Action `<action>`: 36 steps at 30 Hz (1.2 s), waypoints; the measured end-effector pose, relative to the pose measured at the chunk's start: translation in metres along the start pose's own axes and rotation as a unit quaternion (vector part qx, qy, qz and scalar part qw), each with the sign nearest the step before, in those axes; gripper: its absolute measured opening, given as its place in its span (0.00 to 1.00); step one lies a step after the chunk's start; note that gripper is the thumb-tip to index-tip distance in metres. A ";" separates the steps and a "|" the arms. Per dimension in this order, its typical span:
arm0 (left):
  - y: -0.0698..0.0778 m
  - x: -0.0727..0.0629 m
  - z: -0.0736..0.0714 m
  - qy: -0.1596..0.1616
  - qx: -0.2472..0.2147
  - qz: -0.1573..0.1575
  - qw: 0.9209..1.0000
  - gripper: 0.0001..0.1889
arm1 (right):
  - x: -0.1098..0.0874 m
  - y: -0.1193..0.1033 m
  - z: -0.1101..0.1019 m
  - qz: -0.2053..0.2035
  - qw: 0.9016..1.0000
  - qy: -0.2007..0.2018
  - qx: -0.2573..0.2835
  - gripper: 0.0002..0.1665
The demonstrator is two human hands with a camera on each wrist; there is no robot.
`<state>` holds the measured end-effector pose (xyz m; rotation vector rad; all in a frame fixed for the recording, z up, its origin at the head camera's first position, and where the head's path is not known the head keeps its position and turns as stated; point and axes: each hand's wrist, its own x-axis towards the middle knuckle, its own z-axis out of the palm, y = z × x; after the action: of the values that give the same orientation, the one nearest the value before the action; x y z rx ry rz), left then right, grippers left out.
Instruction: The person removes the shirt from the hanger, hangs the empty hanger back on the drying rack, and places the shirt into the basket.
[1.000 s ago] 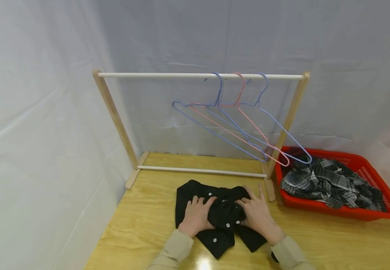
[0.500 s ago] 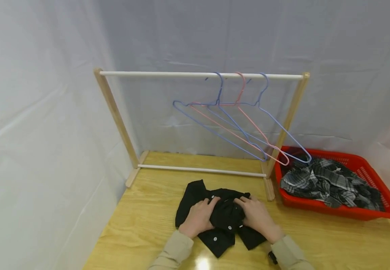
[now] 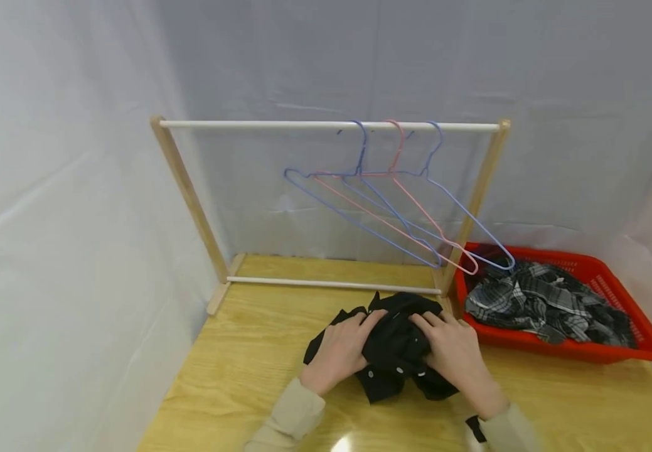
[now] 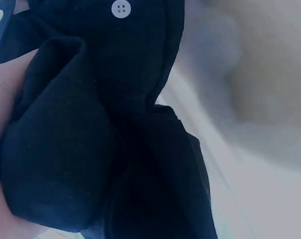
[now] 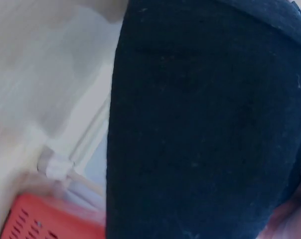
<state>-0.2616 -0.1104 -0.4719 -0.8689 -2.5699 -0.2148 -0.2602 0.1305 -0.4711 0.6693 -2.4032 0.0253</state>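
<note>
A black button-up shirt (image 3: 396,342) with white buttons is bunched up near the middle of the table. My left hand (image 3: 339,348) grips its left side, thumb and fingers curled into the cloth. On the other side my right hand (image 3: 455,351) grips a second bunch of it. Two loose flaps hang toward me below the hands. The left wrist view shows a folded bulge of the shirt (image 4: 61,149) beside my thumb, with a white button (image 4: 121,8) above. In the right wrist view a broad panel of dark cloth (image 5: 205,124) hides most of my right fingers.
Behind the shirt stands a wooden rack (image 3: 190,194) with a white rail (image 3: 258,125). A dark blue hanger (image 3: 362,147), a pink hanger (image 3: 399,147) and a lighter blue hanger (image 3: 433,150) hang on it. At right, a red basket (image 3: 580,353) holds a plaid garment (image 3: 551,301).
Both hands have lifted the shirt and moved it slightly right and away from me. It was spread flatter on the table before and is now more bunched between the hands.
</note>
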 end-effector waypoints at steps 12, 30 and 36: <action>0.037 0.049 -0.027 0.009 -0.026 0.061 0.998 0.45 | -0.015 0.038 -0.062 0.050 0.997 0.060 0.007 0.34; 0.121 0.145 -0.035 0.068 -0.047 0.157 0.984 0.43 | -0.055 0.110 -0.139 0.149 0.977 0.147 -0.042 0.21; 0.139 0.166 -0.013 0.107 -0.097 0.144 0.979 0.45 | -0.055 0.131 -0.149 0.164 0.967 0.165 -0.101 0.49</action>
<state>-0.2915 0.0867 -0.3866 -1.2070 -2.2189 -0.4509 -0.1991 0.2965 -0.3655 0.1526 -2.1290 0.0285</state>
